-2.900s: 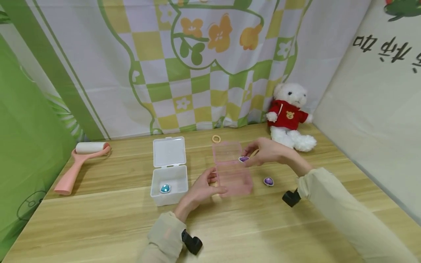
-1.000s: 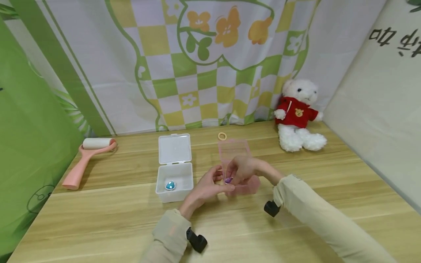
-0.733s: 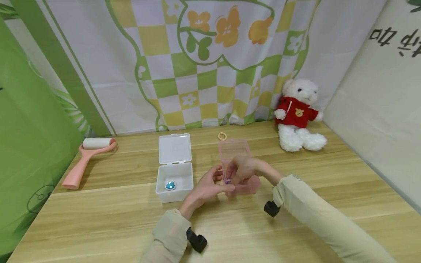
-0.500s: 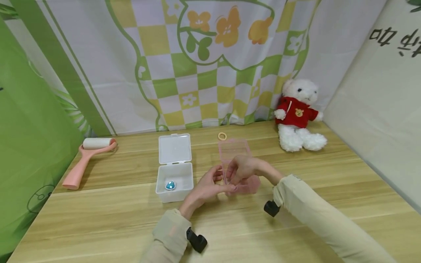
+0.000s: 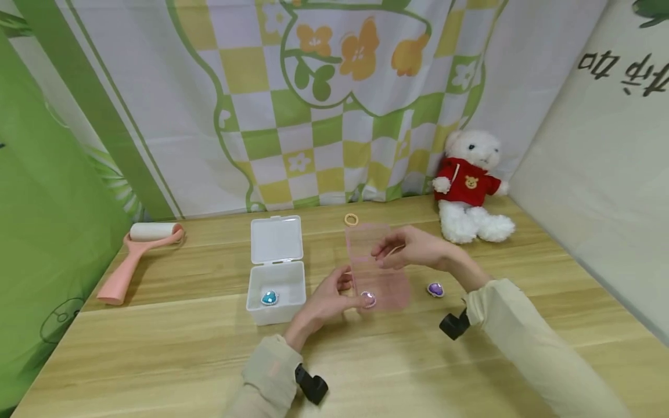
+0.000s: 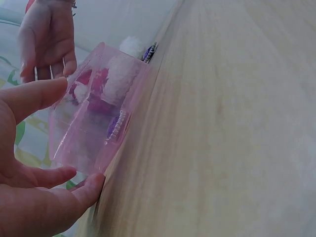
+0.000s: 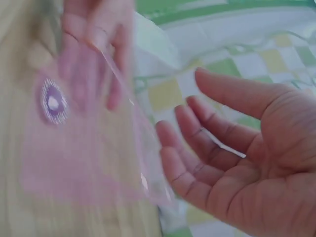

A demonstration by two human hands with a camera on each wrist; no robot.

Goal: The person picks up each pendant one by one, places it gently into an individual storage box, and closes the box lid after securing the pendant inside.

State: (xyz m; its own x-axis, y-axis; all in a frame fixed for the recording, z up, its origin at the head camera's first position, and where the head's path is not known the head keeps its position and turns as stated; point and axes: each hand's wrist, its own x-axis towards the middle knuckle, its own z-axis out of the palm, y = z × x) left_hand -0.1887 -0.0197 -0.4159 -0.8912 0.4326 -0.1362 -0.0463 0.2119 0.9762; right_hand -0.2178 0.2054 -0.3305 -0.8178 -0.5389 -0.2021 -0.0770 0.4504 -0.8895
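Note:
In the head view my left hand (image 5: 328,297) holds the left side of an open clear pink plastic box (image 5: 389,287). Its thumb and fingers spread around the box edge in the left wrist view. A purple gem with a pearly rim (image 5: 368,299) lies inside the box, near my left thumb; the right wrist view shows that purple gem (image 7: 53,102) through the pink wall. My right hand (image 5: 413,248) hovers above the box, fingers loosely bent and holding nothing. Another purple gem (image 5: 435,289) rests on the table, right of the box.
Left of my left hand stands an open white box (image 5: 276,313) with a blue gem (image 5: 269,298) inside. A yellow ring (image 5: 351,219) lies behind the pink box. A pink-handled roller (image 5: 133,255) is at far left, a white teddy bear (image 5: 470,186) at back right.
My right hand brought a purple gem into the pink box, let it go, and has lifted away up and to the right. My left hand has stayed on the box.

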